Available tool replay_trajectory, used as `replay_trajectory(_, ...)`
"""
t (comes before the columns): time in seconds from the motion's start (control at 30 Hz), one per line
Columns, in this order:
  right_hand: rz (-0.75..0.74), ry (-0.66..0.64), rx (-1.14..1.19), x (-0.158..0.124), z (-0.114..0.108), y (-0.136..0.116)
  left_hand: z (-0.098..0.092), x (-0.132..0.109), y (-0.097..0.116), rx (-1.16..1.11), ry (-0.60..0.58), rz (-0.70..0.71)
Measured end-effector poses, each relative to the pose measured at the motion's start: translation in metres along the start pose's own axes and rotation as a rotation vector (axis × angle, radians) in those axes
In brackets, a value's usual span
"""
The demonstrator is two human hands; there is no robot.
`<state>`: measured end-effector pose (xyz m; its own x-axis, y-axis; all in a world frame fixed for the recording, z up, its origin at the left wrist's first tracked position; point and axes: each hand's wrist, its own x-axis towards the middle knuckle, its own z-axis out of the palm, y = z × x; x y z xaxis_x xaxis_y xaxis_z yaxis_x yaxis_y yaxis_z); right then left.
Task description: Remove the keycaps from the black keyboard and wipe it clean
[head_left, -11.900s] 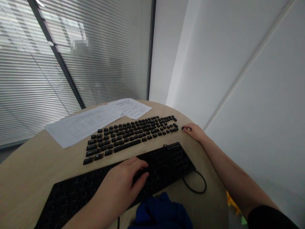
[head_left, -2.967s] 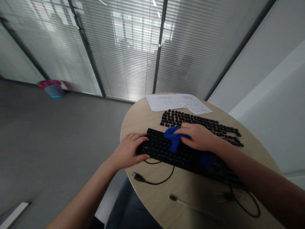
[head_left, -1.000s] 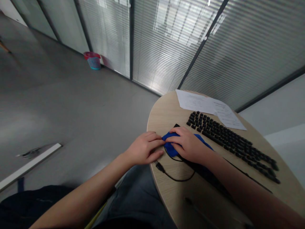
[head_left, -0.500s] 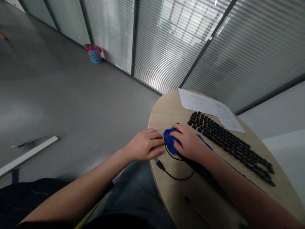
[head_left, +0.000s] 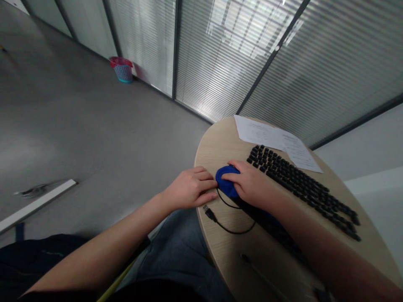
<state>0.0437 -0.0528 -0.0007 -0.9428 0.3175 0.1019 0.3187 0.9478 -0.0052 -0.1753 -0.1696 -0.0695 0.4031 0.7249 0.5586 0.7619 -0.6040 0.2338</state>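
My right hand presses a blue cloth onto the near-left end of a long black keyboard body, fingers curled over the fabric. Much of that body is hidden under the hand and forearm. At the same end, my left hand lies with its fingers stretched, fingertips by the cloth's left edge; whether they touch the keyboard body I cannot tell. A black cable with a USB plug loops on the wood just below my left hand.
Rows of loose black keycaps lie across the round wooden table. Printed papers are behind them. A second cable is near the front. On the floor stand pink and blue baskets by the glass wall.
The cloth looks smoother and more spread under my right hand, and its part right of the wrist is now mostly covered by my forearm. My left hand has barely moved.
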Motion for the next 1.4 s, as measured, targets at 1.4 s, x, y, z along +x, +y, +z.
replay_trajectory(1.4,0.022,-0.058,-0.083,0.009,-0.010,-0.011,-0.004,0.003,0.003,-0.041,-0.028,-0.014)
